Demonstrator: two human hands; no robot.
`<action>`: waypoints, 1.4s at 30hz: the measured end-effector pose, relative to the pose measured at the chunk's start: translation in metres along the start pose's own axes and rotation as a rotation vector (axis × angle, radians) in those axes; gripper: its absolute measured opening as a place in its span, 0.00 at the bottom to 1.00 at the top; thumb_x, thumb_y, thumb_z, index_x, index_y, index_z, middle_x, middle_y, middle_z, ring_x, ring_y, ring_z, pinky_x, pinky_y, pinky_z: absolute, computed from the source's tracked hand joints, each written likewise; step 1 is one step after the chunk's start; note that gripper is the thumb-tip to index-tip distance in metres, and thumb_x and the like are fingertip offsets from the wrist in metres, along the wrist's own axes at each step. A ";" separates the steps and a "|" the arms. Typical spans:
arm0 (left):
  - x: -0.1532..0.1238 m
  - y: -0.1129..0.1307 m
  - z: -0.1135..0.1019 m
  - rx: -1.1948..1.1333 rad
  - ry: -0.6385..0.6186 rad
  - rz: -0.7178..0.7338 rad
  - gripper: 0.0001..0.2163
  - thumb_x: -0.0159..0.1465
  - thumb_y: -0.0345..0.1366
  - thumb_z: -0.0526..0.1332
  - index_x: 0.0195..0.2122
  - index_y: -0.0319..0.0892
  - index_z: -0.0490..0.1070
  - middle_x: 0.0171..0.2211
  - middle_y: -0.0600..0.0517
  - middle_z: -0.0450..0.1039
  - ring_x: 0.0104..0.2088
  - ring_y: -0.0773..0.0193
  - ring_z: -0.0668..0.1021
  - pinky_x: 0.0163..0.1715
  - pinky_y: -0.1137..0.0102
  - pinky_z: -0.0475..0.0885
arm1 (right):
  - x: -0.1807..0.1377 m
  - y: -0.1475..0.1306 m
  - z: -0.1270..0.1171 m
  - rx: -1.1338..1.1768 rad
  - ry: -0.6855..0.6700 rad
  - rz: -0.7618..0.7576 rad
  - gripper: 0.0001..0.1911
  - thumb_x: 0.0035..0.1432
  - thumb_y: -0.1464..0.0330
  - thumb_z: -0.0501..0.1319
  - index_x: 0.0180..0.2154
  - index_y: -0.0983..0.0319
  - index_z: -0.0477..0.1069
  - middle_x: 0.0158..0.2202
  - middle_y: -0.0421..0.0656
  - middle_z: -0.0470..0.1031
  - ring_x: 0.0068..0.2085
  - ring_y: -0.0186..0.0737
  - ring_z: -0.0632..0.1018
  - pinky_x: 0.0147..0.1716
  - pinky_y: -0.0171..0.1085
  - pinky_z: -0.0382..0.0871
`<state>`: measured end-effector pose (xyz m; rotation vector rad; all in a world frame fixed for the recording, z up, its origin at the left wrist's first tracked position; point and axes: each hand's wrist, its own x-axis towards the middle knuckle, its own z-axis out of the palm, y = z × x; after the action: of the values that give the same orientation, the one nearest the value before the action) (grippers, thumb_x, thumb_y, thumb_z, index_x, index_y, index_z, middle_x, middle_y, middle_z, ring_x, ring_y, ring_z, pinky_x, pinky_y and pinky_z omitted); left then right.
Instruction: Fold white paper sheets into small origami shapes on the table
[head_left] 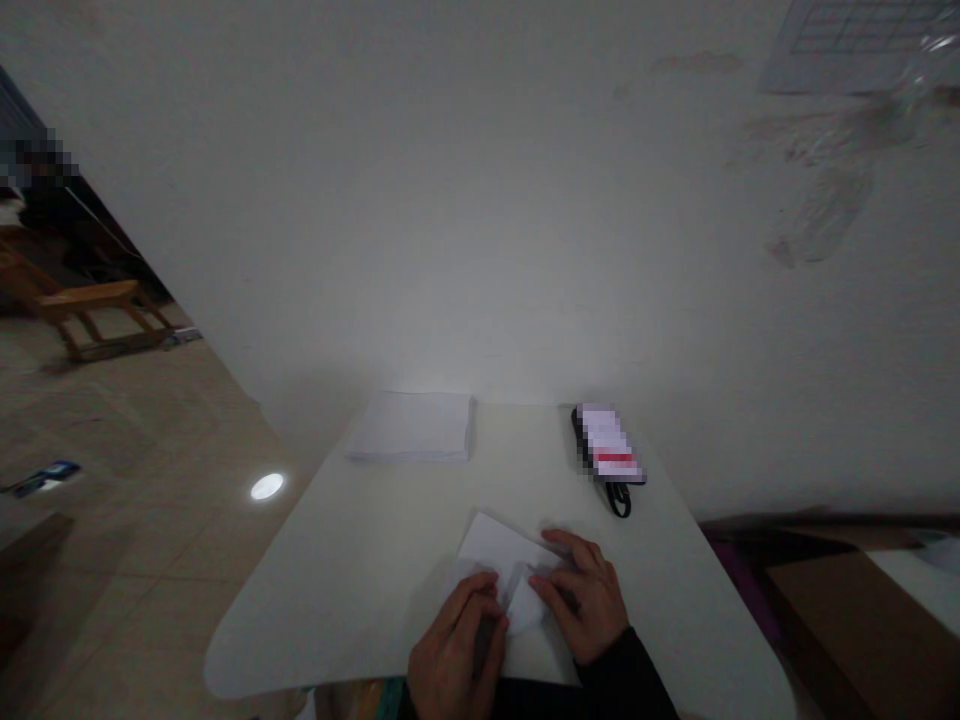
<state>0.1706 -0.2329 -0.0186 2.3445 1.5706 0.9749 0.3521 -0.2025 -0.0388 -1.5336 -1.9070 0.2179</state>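
A sheet of white paper (501, 541), partly folded, lies near the front of the white table (360, 560). My left hand (459, 640) has its fingers bent and closed at the paper's lower left, thumb and fingertips at the edge of a folded flap. My right hand (586, 597) pinches the right side of that flap between thumb and fingers. Between the two hands the folded part stands up a little from the rest of the sheet. The fingers cover some of the paper's edges.
A stack of white paper (412, 427) lies at the table's back left, by the wall. At the back right is a phone (609, 442) with a black strap (619, 498). Cardboard (855, 610) is to the right, below the table. A wooden chair (97, 300) and a person are far left.
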 end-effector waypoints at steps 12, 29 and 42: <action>-0.001 -0.006 -0.002 -0.018 -0.014 0.101 0.10 0.61 0.33 0.54 0.43 0.45 0.68 0.46 0.49 0.71 0.45 0.64 0.75 0.44 0.74 0.72 | 0.005 -0.013 0.007 -0.139 0.101 0.084 0.16 0.53 0.60 0.57 0.18 0.59 0.67 0.47 0.45 0.67 0.45 0.51 0.67 0.35 0.47 0.62; 0.008 -0.004 -0.008 0.010 -0.102 0.227 0.12 0.60 0.31 0.54 0.45 0.46 0.69 0.45 0.50 0.72 0.40 0.62 0.75 0.38 0.68 0.74 | 0.013 -0.015 0.012 -0.181 0.107 0.133 0.16 0.51 0.58 0.59 0.17 0.59 0.68 0.44 0.46 0.67 0.43 0.53 0.66 0.35 0.51 0.60; 0.026 -0.014 -0.010 -0.222 -0.232 0.203 0.07 0.58 0.30 0.56 0.36 0.45 0.71 0.41 0.49 0.73 0.40 0.63 0.74 0.45 0.63 0.70 | 0.014 -0.015 0.012 -0.208 0.112 0.115 0.15 0.50 0.57 0.59 0.18 0.59 0.69 0.43 0.47 0.67 0.42 0.53 0.66 0.34 0.51 0.60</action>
<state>0.1599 -0.2060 -0.0059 2.3894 1.0991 0.8297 0.3318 -0.1912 -0.0350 -1.7566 -1.8007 -0.0181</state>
